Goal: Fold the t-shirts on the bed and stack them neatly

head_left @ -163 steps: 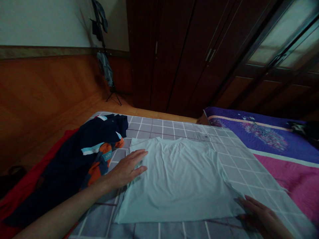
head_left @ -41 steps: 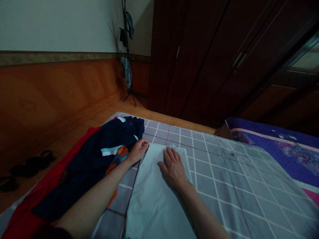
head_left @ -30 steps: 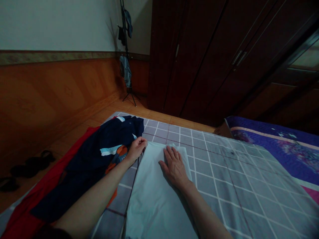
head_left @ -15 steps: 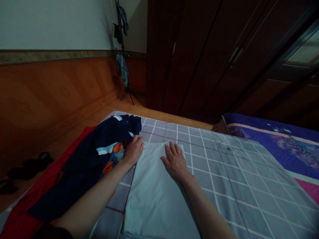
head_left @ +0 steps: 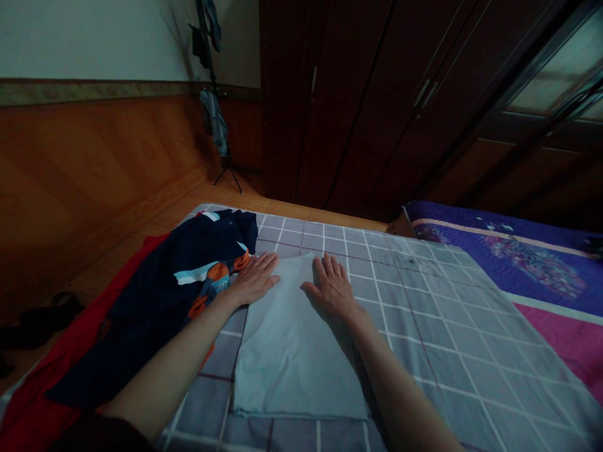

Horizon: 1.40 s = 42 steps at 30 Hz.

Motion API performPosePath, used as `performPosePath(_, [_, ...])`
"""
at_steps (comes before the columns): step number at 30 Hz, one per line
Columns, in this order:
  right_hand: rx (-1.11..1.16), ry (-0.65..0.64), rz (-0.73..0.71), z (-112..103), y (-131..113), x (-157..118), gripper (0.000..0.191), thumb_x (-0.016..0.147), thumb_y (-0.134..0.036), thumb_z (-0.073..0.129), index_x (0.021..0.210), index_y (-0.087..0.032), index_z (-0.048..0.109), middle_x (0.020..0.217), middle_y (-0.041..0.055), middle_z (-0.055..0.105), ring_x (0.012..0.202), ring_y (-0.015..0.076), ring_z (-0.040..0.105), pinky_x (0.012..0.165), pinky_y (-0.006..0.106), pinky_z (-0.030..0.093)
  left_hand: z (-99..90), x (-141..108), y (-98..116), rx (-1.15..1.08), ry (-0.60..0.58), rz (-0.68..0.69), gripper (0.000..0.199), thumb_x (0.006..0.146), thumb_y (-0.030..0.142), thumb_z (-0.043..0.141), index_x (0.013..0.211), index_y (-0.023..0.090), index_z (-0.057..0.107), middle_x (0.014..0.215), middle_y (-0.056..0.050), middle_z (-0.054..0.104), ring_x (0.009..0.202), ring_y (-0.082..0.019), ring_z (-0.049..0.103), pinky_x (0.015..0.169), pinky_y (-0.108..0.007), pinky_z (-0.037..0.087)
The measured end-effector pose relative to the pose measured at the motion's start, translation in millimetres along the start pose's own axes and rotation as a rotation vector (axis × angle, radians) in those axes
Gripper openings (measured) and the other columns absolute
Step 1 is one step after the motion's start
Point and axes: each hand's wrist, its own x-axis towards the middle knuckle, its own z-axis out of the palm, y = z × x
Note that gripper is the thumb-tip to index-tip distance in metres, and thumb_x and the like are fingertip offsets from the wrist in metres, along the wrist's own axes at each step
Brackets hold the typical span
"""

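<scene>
A pale, folded piece of cloth [head_left: 294,351], probably a garment, lies flat on the grey checked bedsheet [head_left: 409,314]. My left hand [head_left: 257,276] rests palm down on its far left corner, fingers stretched out. On the far right corner lies my right hand [head_left: 332,285], also flat with the fingers extended. Slight wrinkles run across the cloth between my arms. Just left of my left hand is a heap of clothing: a navy garment [head_left: 155,314] with light blue stripes, and an orange and blue patterned piece [head_left: 219,273] partly under it.
Red cloth [head_left: 42,408] runs along the bed's left edge. A purple floral quilt [head_left: 522,251] covers a surface to the right. Beyond the bed stand a dark wardrobe [head_left: 339,113] and a coat rack [head_left: 214,88] with clothes. Dark shoes [head_left: 32,326] sit on the floor at left.
My left hand has flattened from curled fingers at the cloth's edge to lying spread on its corner. My right hand stays on the cloth. The view has shifted, showing the cloth's near edge.
</scene>
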Motion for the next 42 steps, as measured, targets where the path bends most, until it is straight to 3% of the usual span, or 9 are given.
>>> performPosePath(6, [0.259, -0.157, -0.442, -26.8, -78.6, -66.5, 0.078, 0.088, -0.062, 0.041, 0.146, -0.011, 0.028, 0.152, 0.0201, 0.018, 0.141, 0.0342, 0.01, 0.113, 0.052, 0.016, 0.2, -1.0, 1.8, -0.005, 0.014, 0.007, 0.058, 0.096, 0.045, 0.03, 0.146, 0.015, 0.029, 0.153, -0.01, 0.026, 0.142, -0.024, 0.018, 0.115, -0.045, 0.014])
performPosePath(9, [0.353, -0.222, -0.696, -24.0, -104.0, -107.0, 0.08, 0.087, -0.065, 0.039, 0.147, -0.014, 0.023, 0.153, 0.0171, 0.02, 0.142, 0.0299, 0.01, 0.114, 0.049, 0.016, 0.2, -1.3, 1.8, -0.011, 0.032, 0.01, 0.057, 0.096, 0.043, 0.033, 0.145, 0.016, 0.03, 0.152, -0.011, 0.027, 0.142, -0.025, 0.019, 0.114, -0.046, 0.014])
performPosePath(14, [0.224, 0.014, -0.858, 15.4, -105.5, -149.9, 0.055, 0.096, -0.04, 0.041, 0.146, -0.02, 0.027, 0.152, 0.0105, 0.027, 0.14, 0.0298, 0.02, 0.111, 0.049, 0.027, 1.0, -1.5, 1.2, -0.024, 0.051, 0.018, 0.058, 0.095, 0.045, 0.035, 0.144, 0.016, 0.032, 0.152, -0.012, 0.029, 0.141, -0.026, 0.021, 0.114, -0.047, 0.015])
performPosePath(18, [0.111, 0.121, -0.843, 26.2, -91.2, -161.6, 0.047, 0.096, -0.029, 0.043, 0.141, -0.02, 0.036, 0.146, 0.0106, 0.038, 0.133, 0.0281, 0.037, 0.106, 0.043, 0.036, 2.0, -1.1, 1.0, -0.024, 0.055, 0.015, 0.057, 0.095, 0.044, 0.035, 0.144, 0.015, 0.033, 0.151, -0.012, 0.03, 0.141, -0.027, 0.021, 0.114, -0.047, 0.015])
performPosePath(24, [0.136, 0.095, -0.737, 10.2, -56.8, -173.3, 0.043, 0.094, -0.028, 0.047, 0.136, -0.018, 0.043, 0.138, 0.0101, 0.049, 0.13, 0.0238, 0.042, 0.109, 0.039, 0.033, 4.0, 0.2, -0.3, -0.012, 0.06, 0.024, 0.057, 0.095, 0.044, 0.034, 0.144, 0.015, 0.033, 0.151, -0.012, 0.031, 0.141, -0.027, 0.022, 0.114, -0.046, 0.015])
performPosePath(30, [0.369, -0.012, -0.672, -13.5, -29.8, -187.7, 0.031, 0.092, -0.03, 0.051, 0.123, -0.033, 0.056, 0.122, 0.0002, 0.064, 0.114, 0.0192, 0.059, 0.097, 0.032, 0.048, 7.2, 1.0, -3.4, -0.019, 0.075, 0.026, 0.058, 0.094, 0.047, 0.035, 0.143, 0.016, 0.034, 0.151, -0.012, 0.031, 0.141, -0.027, 0.022, 0.114, -0.047, 0.016])
performPosePath(36, [0.465, -0.047, -0.307, -33.9, -14.3, -190.6, 0.037, 0.088, -0.032, 0.055, 0.124, -0.024, 0.059, 0.128, 0.0093, 0.059, 0.122, 0.027, 0.051, 0.097, 0.042, 0.049, -1.2, -2.8, 2.9, -0.041, 0.099, 0.013, 0.058, 0.093, 0.044, 0.039, 0.142, 0.014, 0.035, 0.15, -0.015, 0.031, 0.14, -0.028, 0.025, 0.113, -0.048, 0.02])
performPosePath(39, [0.554, -0.04, -0.214, -28.6, -4.6, -192.6, 0.032, 0.089, -0.03, 0.051, 0.118, -0.025, 0.063, 0.12, 0.0087, 0.064, 0.115, 0.0258, 0.057, 0.096, 0.044, 0.049, -11.2, -9.5, 9.3, -0.086, 0.131, -0.022, 0.057, 0.088, 0.04, 0.048, 0.138, 0.013, 0.04, 0.149, -0.017, 0.033, 0.138, -0.03, 0.028, 0.112, -0.046, 0.025])
performPosePath(42, [0.736, 0.05, 0.059, -18.9, 10.5, -188.2, 0.035, 0.087, -0.033, 0.05, 0.119, -0.023, 0.061, 0.115, 0.0118, 0.066, 0.103, 0.0255, 0.063, 0.088, 0.044, 0.053, -19.8, -22.3, 15.6, -0.193, 0.185, -0.085, 0.057, 0.083, 0.037, 0.053, 0.134, 0.012, 0.045, 0.145, -0.017, 0.039, 0.135, -0.031, 0.034, 0.111, -0.046, 0.027])
